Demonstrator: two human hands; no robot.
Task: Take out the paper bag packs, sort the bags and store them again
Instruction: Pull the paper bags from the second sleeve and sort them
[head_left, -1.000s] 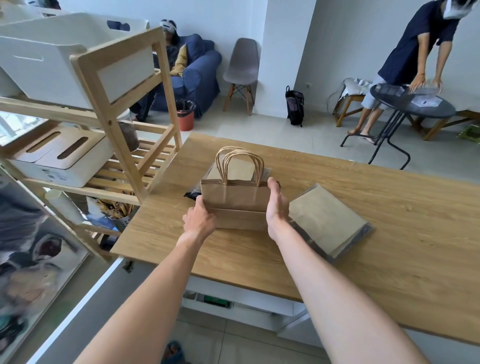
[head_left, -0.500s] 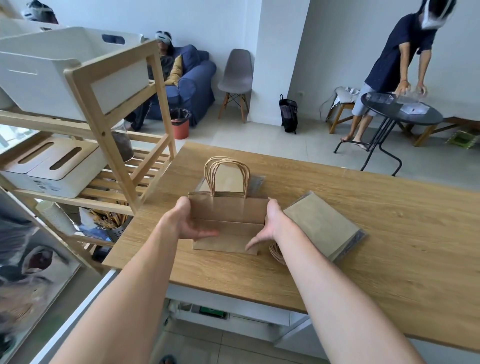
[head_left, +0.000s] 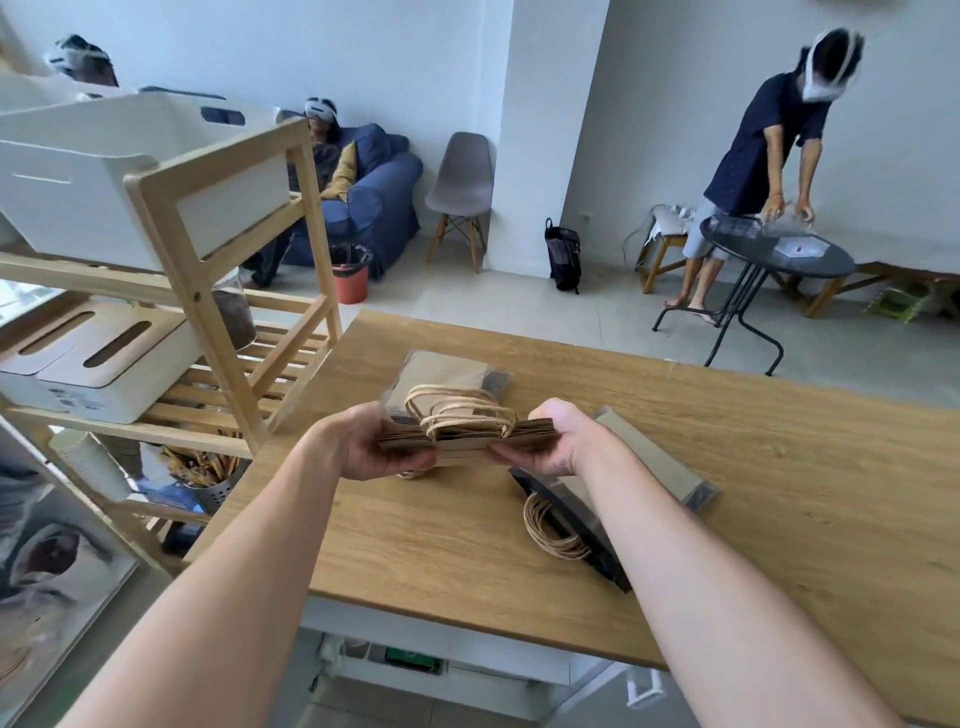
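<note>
A stack of brown paper bags (head_left: 524, 434) with twine handles is lifted flat above the wooden table (head_left: 779, 467), edge toward me. My left hand (head_left: 371, 447) grips its left end and my right hand (head_left: 558, 441) grips its right end. Behind the stack lies a clear plastic pack (head_left: 447, 369) with a brown bag inside. A second pack of bags (head_left: 654, 467) in plastic wrap lies to the right under my right forearm, with its twine handles (head_left: 550, 530) sticking out toward me.
A wooden shelf rack (head_left: 234, 322) with white bins (head_left: 98, 176) stands at the table's left. Beyond the table a person bends over a round black table (head_left: 779, 254), another sits in a blue armchair (head_left: 374, 208), and a grey chair (head_left: 462, 182) stands by the wall.
The stack stood upright on the table between my hands; both hands have since lifted it and tipped it flat, its edge facing me.
</note>
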